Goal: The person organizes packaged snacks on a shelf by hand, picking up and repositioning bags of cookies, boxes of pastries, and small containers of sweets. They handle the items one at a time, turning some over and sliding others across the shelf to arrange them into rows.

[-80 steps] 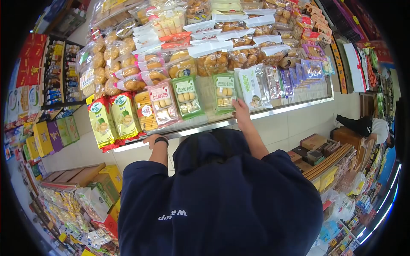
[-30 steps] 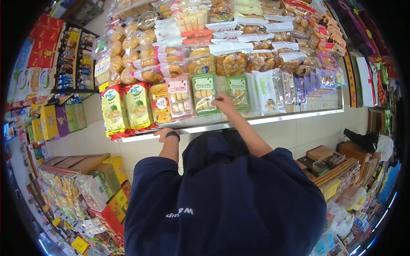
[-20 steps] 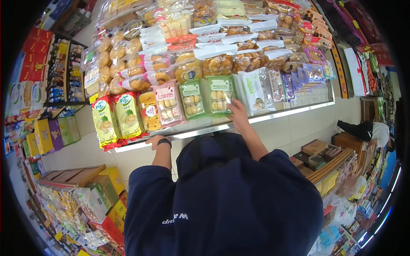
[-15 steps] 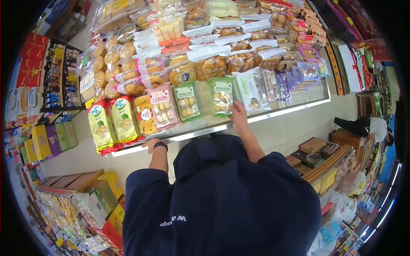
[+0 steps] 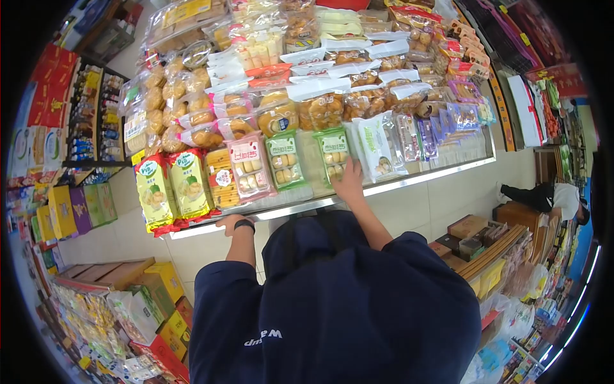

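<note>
Packaged baked goods lie in rows on a metal-edged display table [image 5: 448,171]. My right hand [image 5: 348,182] is at the lower end of a green package [image 5: 333,151] of small round pastries, fingers spread over its lower right part. Left of it lie a similar green package [image 5: 285,161] and a pink one [image 5: 250,168]; a white-and-green bag [image 5: 377,147] is just to its right. My left hand [image 5: 231,222] rests at the table's front edge, below the yellow packs [image 5: 190,185], its fingers mostly hidden.
Stacked cartons [image 5: 125,274] stand at the lower left, and a shelf of bottles [image 5: 96,118] at the far left. Wooden shelving [image 5: 495,253] holds goods at the lower right. A person [image 5: 555,198] is at the far right.
My right hand has moved slightly down and left, from pinching the package's right side to lying spread at its lower end. The package lies a little closer to the other green one.
</note>
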Available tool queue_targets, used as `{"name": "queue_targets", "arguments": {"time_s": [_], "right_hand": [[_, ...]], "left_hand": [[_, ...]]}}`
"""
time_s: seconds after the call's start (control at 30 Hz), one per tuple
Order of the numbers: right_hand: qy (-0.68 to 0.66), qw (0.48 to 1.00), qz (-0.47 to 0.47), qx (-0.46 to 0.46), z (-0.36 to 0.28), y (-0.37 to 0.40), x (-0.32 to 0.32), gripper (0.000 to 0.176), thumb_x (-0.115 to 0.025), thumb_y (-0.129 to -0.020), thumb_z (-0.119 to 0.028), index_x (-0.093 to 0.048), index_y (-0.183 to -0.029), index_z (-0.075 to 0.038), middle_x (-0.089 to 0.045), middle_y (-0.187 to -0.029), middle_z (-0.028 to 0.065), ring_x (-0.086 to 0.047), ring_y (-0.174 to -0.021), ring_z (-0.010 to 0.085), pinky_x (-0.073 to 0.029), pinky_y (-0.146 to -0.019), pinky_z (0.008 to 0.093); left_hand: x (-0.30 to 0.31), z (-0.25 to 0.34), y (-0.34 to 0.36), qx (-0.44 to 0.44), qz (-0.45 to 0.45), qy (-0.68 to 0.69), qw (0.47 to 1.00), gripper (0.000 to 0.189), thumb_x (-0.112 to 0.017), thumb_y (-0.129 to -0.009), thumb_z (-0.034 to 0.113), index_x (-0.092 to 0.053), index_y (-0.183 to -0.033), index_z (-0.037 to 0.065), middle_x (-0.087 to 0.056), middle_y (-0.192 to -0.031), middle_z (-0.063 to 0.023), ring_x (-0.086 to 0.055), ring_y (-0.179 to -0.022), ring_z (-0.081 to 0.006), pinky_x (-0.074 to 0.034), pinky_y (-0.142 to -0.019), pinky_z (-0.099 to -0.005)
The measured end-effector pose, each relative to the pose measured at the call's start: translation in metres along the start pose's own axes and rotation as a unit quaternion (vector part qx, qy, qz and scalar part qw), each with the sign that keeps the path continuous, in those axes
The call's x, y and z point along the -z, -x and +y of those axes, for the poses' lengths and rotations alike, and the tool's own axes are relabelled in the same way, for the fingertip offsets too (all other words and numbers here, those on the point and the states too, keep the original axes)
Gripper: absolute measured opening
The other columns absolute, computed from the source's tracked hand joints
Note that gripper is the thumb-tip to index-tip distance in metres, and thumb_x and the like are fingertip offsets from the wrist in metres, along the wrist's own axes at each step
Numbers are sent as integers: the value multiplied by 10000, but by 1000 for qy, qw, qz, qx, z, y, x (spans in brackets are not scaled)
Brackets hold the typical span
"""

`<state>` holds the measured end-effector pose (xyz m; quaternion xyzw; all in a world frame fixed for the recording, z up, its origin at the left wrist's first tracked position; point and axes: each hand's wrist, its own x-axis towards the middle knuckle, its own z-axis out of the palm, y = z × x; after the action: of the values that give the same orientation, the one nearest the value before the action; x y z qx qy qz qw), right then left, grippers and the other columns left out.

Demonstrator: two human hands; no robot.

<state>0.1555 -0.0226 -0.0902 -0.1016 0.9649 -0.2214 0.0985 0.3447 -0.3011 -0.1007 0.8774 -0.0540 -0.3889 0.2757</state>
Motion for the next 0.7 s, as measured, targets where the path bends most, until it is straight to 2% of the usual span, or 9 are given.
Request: {"name": "queue_targets", "arguments": {"time_s": [0.1,0.2,0.3,0.37,0.4,0.47,0.6,0.7], "right_hand": [[45,996,7,81,-41,3,33,763,-758,-786,-255,-452,-1444,-22,-490,-1401,274,-431,-1312,492,-419,-1066,553],[-5,986,-39,163,-56,-9,24,670,-750,-792,-285,-547,-1360,7,-595,-1269,244,-529,-1228,453,-469,-1013,516],[-52,975,-177,121,-78,-17,6,613,-733,-828,-348,-607,-1279,47,-671,-1151,238,-623,-1123,421,-504,-970,472],[-92,953,-281,65,-75,-28,-23,639,-720,-847,-395,-603,-1271,68,-682,-1131,258,-655,-1072,415,-515,-949,455],[-111,936,-332,37,-74,-30,-35,654,-714,-856,-418,-601,-1266,78,-688,-1122,267,-671,-1046,413,-520,-939,447],[-145,936,-320,12,-77,-24,-40,665,-709,-866,-432,-599,-1273,81,-690,-1140,267,-671,-1067,397,-520,-931,435],[-211,926,-313,-20,-75,-20,-48,621,-712,-865,-420,-618,-1240,66,-698,-1115,250,-679,-1053,361,-520,-905,417],[-235,922,-306,-37,-71,-21,-53,513,-726,-858,-380,-642,-1142,39,-700,-1028,217,-681,-969,333,-518,-860,409]], "left_hand": [[3,7,16,11,14,16,1000,775,-346,-1019,586,-596,-1277,-100,-623,-1341,-222,-622,-1178,-391,-508,-1022,-477],[6,11,24,18,24,19,999,771,-342,-1023,580,-591,-1286,-101,-623,-1340,-228,-624,-1174,-394,-510,-1019,-482],[1,6,9,18,14,28,999,762,-353,-1012,595,-576,-1305,-72,-626,-1332,-230,-629,-1170,-398,-524,-993,-498],[0,3,1,21,-1,39,999,749,-383,-986,626,-553,-1326,-20,-636,-1313,-225,-626,-1173,-410,-532,-967,-518],[-5,0,-8,17,2,32,999,757,-380,-986,629,-550,-1328,-25,-636,-1312,-226,-627,-1172,-410,-531,-970,-515],[-10,-5,-24,8,10,15,1000,771,-373,-987,634,-545,-1331,-34,-637,-1311,-228,-628,-1168,-409,-530,-976,-509],[-1,5,4,24,15,13,1000,758,-344,-1026,590,-586,-1309,-70,-627,-1331,-220,-639,-1158,-387,-545,-975,-497],[3,7,11,25,4,12,1000,765,-351,-1022,598,-583,-1313,-70,-625,-1337,-211,-641,-1156,-382,-547,-978,-500]]}}
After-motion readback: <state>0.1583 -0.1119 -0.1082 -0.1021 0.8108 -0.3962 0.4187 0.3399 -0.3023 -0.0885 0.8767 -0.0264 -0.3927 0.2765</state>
